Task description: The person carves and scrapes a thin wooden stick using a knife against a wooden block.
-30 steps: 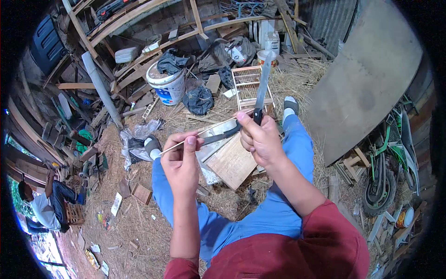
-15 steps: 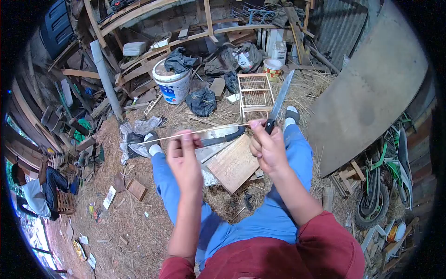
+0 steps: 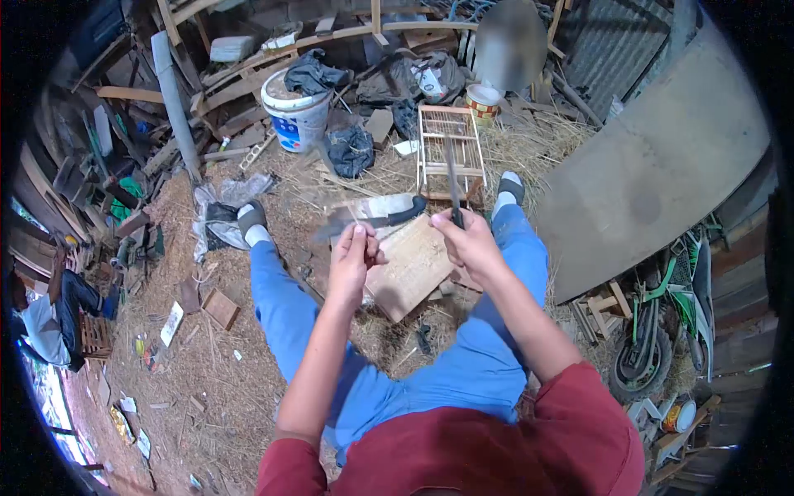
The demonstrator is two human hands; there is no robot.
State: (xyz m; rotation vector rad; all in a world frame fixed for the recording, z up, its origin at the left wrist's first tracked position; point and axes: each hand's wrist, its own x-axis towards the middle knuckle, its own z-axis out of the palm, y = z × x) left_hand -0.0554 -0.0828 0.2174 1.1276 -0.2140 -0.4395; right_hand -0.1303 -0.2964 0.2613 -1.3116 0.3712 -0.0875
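My left hand is pinched closed on a thin wooden strip, which shows only as a faint blur above the fingertips. My right hand grips the black handle of an upright knife, its narrow blade pointing away from me. Behind my left fingertips, a second, larger knife with a black handle lies over a pale board, its dark blade pointing left. A light wooden block sits between my legs, just beneath both hands. Beyond my right hand is a slatted wooden frame.
A white bucket and black plastic bags are ahead. A large sheet panel leans at the right, above a green motorbike. At the far left a person sits. Straw and scraps cover the ground.
My left hand has moved right and down, closer to my right hand. The strip, earlier stretched between both hands, no longer spans them. The upright knife now leans less to the right.
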